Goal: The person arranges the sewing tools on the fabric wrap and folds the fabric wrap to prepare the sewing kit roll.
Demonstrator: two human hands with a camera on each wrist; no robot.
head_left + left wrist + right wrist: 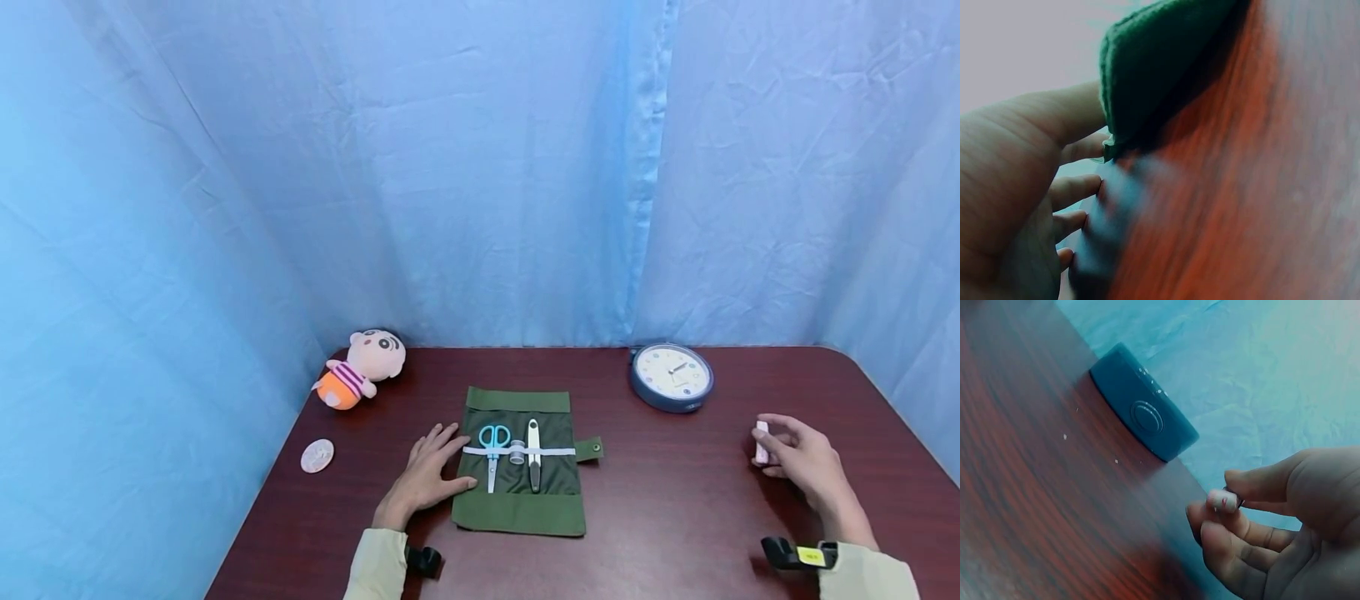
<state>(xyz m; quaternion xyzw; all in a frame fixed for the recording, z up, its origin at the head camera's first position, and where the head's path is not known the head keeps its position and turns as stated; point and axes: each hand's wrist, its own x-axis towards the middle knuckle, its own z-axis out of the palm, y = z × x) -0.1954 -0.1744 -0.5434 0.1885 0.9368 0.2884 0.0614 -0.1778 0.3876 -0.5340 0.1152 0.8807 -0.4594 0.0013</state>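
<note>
A green fabric pouch (517, 514) lies unfolded on the table. Its white elastic strap (558, 451) holds blue-handled scissors (492, 473), a small clear-and-grey round piece (517, 457) and a slim white tool with a dark end (533, 438). My left hand (424, 477) rests at the pouch's left edge, fingers spread, with index fingertip and thumb on the fabric; the left wrist view shows the thumb by the green edge (1160, 62). Off to the right, my right hand (808, 460) pinches a small white stick-like piece (762, 442), whose rounded end carries a red mark in the right wrist view.
A round blue clock (671, 372) lies face up at the back, between pouch and right hand. The plush doll (358, 369) is at the back left corner, with a round pale disc (317, 456) nearer the left edge. Blue curtains (480, 183) hang behind the dark table.
</note>
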